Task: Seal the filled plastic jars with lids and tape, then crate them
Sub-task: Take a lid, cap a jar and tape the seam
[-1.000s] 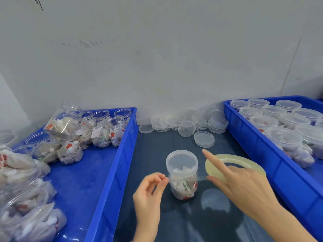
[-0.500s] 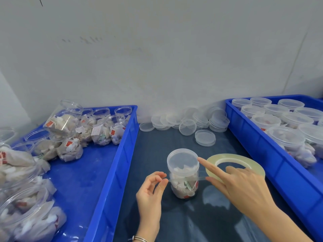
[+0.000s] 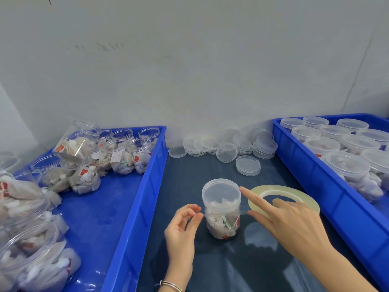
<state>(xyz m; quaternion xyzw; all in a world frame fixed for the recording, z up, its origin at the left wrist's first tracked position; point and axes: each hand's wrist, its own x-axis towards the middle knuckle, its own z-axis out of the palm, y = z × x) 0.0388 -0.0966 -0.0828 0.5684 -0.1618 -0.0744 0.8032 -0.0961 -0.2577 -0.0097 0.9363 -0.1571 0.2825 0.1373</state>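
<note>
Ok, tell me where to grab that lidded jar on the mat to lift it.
Grip the lidded jar round its lid from above. It stands upright, the wide lid facing up, while a tape strip stretches across the body between the left hand and right hand, so the sides are probably awkward.

Your left hand [image 3: 182,225] pinches a clear tape strip [image 3: 242,212] across the lidded, sachet-filled clear plastic jar [image 3: 221,209], while your right hand [image 3: 288,220] holds the yellowish tape roll [image 3: 294,193] at its three o'clock.

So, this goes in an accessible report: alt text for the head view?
Two hands stretch clear tape across a lidded clear plastic jar on a dark table: left hand pinches the end, right hand by the yellowish tape roll.
</note>
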